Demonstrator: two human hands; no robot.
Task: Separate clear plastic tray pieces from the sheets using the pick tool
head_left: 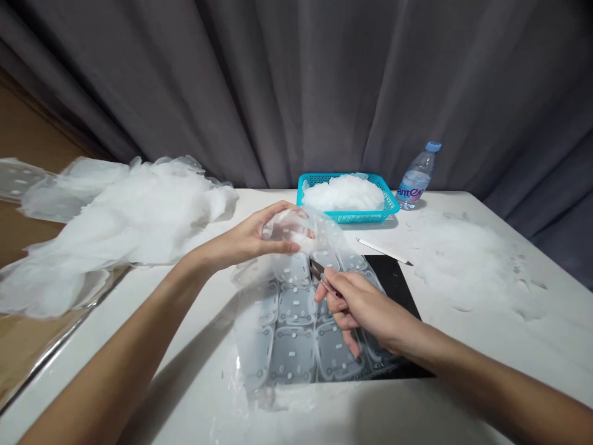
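A translucent plastic sheet (293, 303) with rows of rounded-square shapes and small raised dots spreads over a black mat (393, 278). My left hand (273, 232) grips the sheet's far edge between thumb and fingers, bending it upward. In my right hand (354, 303) is a pair of small scissors (319, 272), its handles within the curled fingers. The blades point away to the left and lie against the sheet, between two of the rounded shapes. Part of the mat is hidden under the sheet and the right hand.
White translucent pieces (134, 210) are heaped at the left, by a cardboard surface (18, 352). A blue basket (349, 216) holds more white pieces. Beside it stands a water bottle (417, 179). A thin white craft knife (384, 251) lies behind the mat; thin scraps (467, 266) lie at right.
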